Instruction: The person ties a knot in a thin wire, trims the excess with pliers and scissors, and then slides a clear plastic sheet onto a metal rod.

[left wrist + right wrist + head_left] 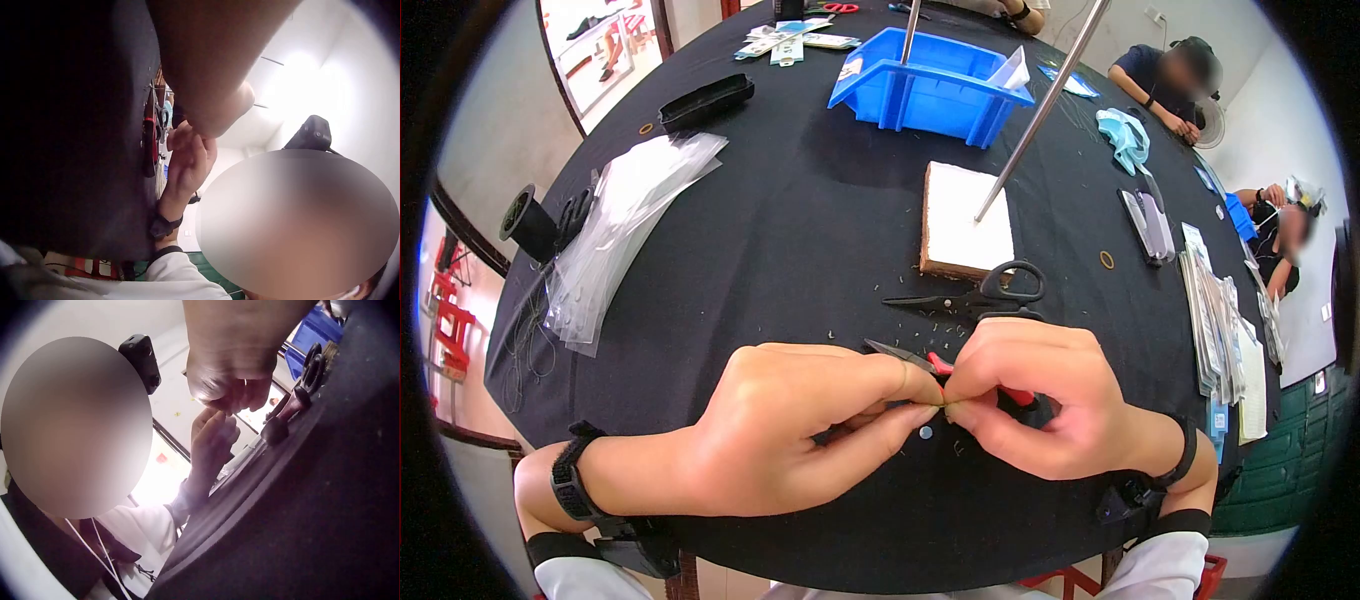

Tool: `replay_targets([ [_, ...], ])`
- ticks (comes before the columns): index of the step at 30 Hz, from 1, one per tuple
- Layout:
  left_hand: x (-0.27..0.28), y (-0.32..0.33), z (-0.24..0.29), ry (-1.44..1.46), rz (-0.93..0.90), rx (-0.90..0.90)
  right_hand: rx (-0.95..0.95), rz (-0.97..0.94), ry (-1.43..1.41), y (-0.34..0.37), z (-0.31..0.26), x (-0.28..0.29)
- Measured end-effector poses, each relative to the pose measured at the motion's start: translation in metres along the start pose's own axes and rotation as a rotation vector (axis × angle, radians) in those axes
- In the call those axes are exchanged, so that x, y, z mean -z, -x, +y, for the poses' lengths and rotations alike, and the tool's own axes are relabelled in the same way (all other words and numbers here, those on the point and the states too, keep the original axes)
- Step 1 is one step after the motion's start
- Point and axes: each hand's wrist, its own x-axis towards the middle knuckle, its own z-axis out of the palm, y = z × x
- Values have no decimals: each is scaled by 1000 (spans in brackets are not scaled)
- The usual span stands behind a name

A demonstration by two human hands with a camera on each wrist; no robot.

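At the near middle of the black table, both hands meet fingertip to fingertip in the head view. My left hand (800, 425) pinches a tiny yellowish thing (943, 405) between thumb and forefinger. From the other side, my right hand (1045, 400) pinches at the same spot; the fingers hide most of the piece and I cannot tell its kind. Beneath the hands lie red-handled pliers (941, 365), partly covered by the right hand. Black scissors (970, 300) lie just beyond them. A small pale disc (926, 433) sits on the cloth below the fingertips.
A metal rod rises from a white-topped block (965, 225) past the scissors. Behind it stands a blue bin (930, 105). Clear plastic sleeves (630, 220) and a black spool (525, 222) lie left; a stapler (1148, 225) and packets (1208, 310) lie right. Other people sit around the table.
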Motion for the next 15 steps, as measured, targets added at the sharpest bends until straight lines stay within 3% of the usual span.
replay_targets([
  [9,-1,2,0,-34,33,-14,18,-10,14,0,2,0],
  [15,2,0,3,56,-7,108,67,51,96,0,1,-1],
])
